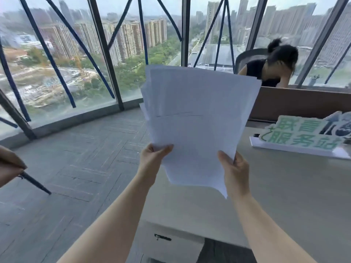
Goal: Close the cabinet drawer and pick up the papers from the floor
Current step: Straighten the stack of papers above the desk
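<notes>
A loose sheaf of white paper sheets (197, 118) stood mid-frame, its lower edge pinched by left hand (153, 158) and right hand (235, 168), fingers closed.

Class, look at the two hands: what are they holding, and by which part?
Both hands hold a sheaf of white papers by its lower edge: the left hand at the lower left corner, the right hand at the lower right.

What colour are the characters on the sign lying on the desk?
Green, on a white backing: the sign shows in the head view, at the right on the desk.
</notes>
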`<state>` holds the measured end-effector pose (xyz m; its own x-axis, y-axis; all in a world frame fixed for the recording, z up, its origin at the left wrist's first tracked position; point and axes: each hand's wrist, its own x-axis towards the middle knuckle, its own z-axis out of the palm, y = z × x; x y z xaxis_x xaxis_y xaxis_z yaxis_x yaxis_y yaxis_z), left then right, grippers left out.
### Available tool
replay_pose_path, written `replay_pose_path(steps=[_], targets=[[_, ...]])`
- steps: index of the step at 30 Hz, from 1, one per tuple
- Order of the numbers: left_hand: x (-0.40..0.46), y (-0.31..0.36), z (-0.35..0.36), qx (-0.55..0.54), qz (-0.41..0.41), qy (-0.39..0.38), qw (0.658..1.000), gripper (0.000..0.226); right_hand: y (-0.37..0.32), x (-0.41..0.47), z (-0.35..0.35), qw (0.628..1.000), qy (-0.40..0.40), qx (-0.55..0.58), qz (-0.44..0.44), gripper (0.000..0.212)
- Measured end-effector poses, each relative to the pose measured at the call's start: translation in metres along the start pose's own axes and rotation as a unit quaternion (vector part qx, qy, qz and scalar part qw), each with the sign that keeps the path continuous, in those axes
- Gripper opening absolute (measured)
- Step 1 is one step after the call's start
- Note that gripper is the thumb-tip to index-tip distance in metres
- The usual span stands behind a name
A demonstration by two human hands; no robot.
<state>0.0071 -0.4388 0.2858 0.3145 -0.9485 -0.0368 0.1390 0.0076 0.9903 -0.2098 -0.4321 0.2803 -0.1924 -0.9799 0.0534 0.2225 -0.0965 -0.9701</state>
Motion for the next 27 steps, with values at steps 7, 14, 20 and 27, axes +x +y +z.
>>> replay_pose_path(steps=[7,14,20,27], targets=[[0.051,-0.089,0.043,0.045,-0.091,0.015,0.995,0.031,0.069,0.078,-0.024,0.993,-0.022,-0.067,0.096,0.011],[0.086,-0.122,0.059,0.010,-0.136,0.013,0.991,0.039,0.086,0.112,-0.036,0.990,-0.008,-0.085,0.109,0.026],[0.118,-0.121,0.073,0.034,-0.101,-0.012,0.994,0.019,0.107,0.132,-0.009,0.975,0.071,-0.144,0.156,0.012],[0.203,-0.086,0.023,0.121,-0.119,-0.019,0.985,0.027,0.112,0.193,0.058,0.956,-0.009,-0.231,0.181,0.016]])
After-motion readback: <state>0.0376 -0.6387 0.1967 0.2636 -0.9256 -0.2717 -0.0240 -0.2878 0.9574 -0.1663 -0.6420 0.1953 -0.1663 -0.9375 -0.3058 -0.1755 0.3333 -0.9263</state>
